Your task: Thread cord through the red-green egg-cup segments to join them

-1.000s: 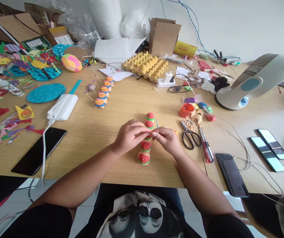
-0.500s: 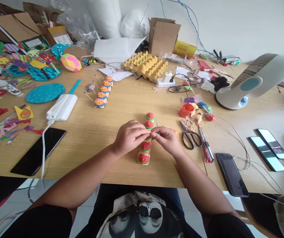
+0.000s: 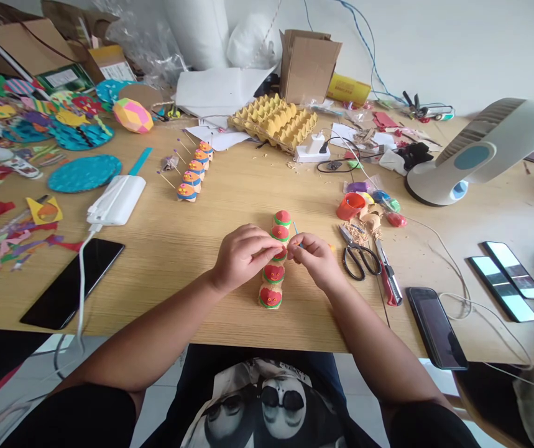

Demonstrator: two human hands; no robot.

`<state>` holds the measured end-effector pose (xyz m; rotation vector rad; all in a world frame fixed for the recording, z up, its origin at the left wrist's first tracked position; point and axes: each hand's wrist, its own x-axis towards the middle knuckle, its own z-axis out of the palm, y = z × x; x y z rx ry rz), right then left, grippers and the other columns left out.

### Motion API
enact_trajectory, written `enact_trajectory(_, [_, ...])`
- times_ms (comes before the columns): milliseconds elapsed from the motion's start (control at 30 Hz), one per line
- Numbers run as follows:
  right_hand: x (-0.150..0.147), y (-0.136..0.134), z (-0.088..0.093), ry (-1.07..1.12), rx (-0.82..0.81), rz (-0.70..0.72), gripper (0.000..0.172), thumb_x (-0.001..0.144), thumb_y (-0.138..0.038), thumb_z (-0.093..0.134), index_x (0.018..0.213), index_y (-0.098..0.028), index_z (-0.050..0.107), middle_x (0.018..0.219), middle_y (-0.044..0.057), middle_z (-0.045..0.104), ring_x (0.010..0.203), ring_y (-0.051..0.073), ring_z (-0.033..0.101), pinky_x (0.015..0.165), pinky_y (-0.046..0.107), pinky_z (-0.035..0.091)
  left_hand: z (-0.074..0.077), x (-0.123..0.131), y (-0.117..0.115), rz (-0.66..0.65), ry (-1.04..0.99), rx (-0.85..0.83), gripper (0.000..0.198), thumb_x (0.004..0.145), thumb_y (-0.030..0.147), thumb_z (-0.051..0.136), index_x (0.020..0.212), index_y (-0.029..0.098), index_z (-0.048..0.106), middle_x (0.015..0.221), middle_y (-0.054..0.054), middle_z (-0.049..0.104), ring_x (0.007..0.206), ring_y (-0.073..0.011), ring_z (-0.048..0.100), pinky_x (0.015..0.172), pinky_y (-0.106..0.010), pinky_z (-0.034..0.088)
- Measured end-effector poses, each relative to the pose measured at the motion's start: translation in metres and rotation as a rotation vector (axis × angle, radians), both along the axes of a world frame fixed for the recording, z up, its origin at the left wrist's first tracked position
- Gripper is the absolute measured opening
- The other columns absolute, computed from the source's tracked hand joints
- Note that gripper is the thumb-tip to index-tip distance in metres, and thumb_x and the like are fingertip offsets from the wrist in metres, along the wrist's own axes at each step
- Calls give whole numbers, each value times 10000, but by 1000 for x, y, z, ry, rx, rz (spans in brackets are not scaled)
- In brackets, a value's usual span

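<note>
A caterpillar made of egg-carton cups, painted red with green bands, lies on the wooden table in front of me. My left hand is curled over its middle cup, fingers pinched against it. My right hand is closed in a pinch just right of that cup, holding a thin blue-tipped stick that pokes up past its fingers. The two hands almost touch above the caterpillar.
Scissors and a red cutter lie right of my hand, then phones. A second orange caterpillar, a white power bank, a black phone, an egg tray and a fan stand around.
My hands have shifted slightly up the caterpillar and my right hand has drawn a little apart from the left. Nothing else has moved.
</note>
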<state>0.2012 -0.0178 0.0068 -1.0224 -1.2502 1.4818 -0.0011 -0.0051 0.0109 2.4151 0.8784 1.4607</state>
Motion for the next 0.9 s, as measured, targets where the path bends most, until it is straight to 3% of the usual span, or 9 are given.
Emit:
enact_trajectory(133, [3, 5, -2, 140, -91, -99, 185, 808, -361, 715, 781, -192, 645, 655, -19, 623, 559, 89, 455, 540, 235, 370, 2, 1, 0, 84, -99, -102, 85, 956, 225, 635, 937, 189, 710, 841, -31, 730, 756, -128, 631, 708, -267, 520])
enact_trajectory(233, [6, 7, -2, 224, -138, -97, 179, 800, -362, 718, 851, -196, 678, 714, -2, 649, 588, 96, 491, 562, 238, 413, 0, 1, 2, 75, -92, -144, 121, 975, 230, 610, 976, 187, 723, 871, -37, 734, 757, -122, 629, 698, -253, 518])
enact_trajectory(467, [9, 9, -3, 334, -199, -122, 308, 727, -323, 811, 1015, -229, 758, 873, -1, 681, 734, 89, 571, 730, 217, 523, -4, 2, 4, 58, -65, -125, 120, 967, 218, 625, 991, 187, 738, 883, -38, 749, 769, -127, 637, 705, -257, 518])
enact_trajectory(733, [13, 12, -1, 362, -172, -119, 253, 834, -405, 734, 1030, -244, 749, 969, 23, 704, 784, 105, 609, 714, 223, 551, -4, 1, 4, 35, -27, -120, 118, 960, 231, 631, 965, 204, 746, 863, -31, 753, 774, -141, 651, 759, -292, 532])
enact_trajectory(900, [15, 13, -2, 427, -242, -102, 293, 742, -290, 825, 1024, -242, 759, 985, 6, 730, 781, 88, 632, 741, 201, 566, -5, 1, 3, 22, -19, -107, 100, 951, 198, 643, 967, 199, 742, 864, -25, 747, 780, -134, 637, 764, -281, 519])
